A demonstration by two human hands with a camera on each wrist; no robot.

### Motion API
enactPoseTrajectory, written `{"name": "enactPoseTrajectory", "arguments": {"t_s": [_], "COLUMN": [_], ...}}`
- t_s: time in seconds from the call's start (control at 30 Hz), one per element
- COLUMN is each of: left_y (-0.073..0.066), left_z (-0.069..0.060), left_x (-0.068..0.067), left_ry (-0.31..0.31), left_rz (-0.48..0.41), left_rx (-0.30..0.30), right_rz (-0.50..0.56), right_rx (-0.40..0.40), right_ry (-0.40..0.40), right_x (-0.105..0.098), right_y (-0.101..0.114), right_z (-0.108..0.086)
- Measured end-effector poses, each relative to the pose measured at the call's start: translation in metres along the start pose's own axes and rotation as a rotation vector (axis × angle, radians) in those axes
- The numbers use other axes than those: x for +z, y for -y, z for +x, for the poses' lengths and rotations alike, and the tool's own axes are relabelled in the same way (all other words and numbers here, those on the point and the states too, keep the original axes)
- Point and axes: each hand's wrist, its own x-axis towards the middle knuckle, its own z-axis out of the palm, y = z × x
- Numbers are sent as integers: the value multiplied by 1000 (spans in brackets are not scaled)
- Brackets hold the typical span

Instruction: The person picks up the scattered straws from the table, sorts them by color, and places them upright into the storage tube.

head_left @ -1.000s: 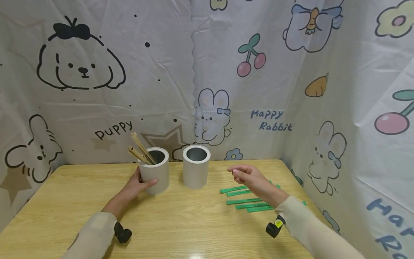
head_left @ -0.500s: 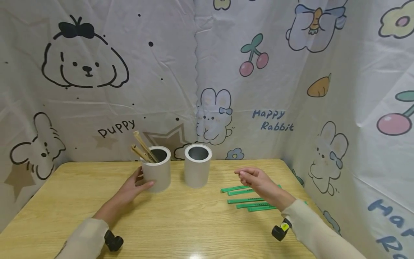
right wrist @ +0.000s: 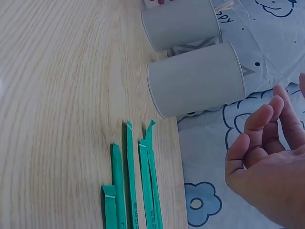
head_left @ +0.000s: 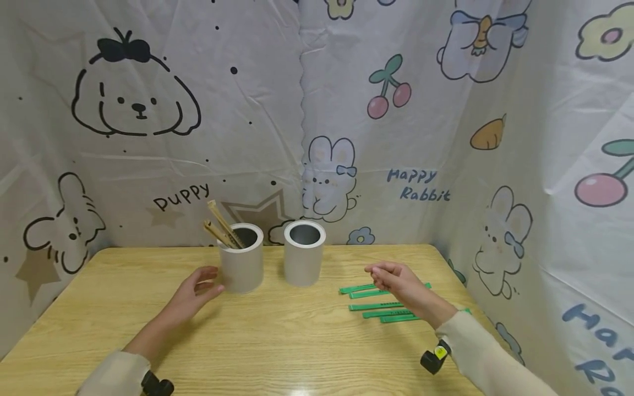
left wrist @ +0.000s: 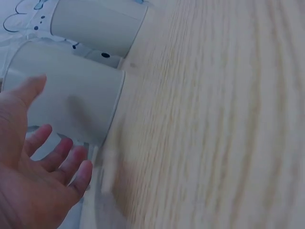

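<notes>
Two light grey cylindrical holders stand upright near the table's back edge. The left holder (head_left: 241,270) has a few gold-brown slim packets (head_left: 224,226) leaning out over its left rim; nothing shows above the rim of the right holder (head_left: 303,264). My left hand (head_left: 192,294) is just left of the left holder, fingers spread and loosely bent, holding nothing; in the left wrist view the palm faces that holder. My right hand (head_left: 403,286) hovers above several green slim packets (head_left: 373,307) with its fingers loosely bent. Nothing shows between its fingers in the right wrist view.
The wooden table (head_left: 277,341) reaches back to a white patterned cloth (head_left: 247,137) that hangs behind it and along its right side. The green packets lie roughly side by side on the table's right part, partly hidden under my right hand.
My left hand has let go of the left holder and drawn back to the left. The right hand has shifted slightly right and down. The left holder stays upright on the table.
</notes>
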Motion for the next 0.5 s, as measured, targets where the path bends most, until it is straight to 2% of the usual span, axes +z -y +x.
{"name": "enactPoseTrajectory", "arguments": {"t_s": [0.17,0.27,0.4,0.5], "left_y": [-4,-10,-18,-25], "left_z": [-8,-11,-11,-10], "left_x": [2,5,10,15], "left_ry": [-36,-41,-26,-2], "left_rz": [2,-19,-58,-68], "left_rx": [10,45,117,136], "right_rz": [-21,-37,-87,-133], "right_rx": [21,40,72,95], "right_ry": [-52,-87,-106,-111], "right_x": [-4,-8,-14,-18], "right_y": [-4,-6,-13,-20], "right_z": [-7,-12,-17,-18]}}
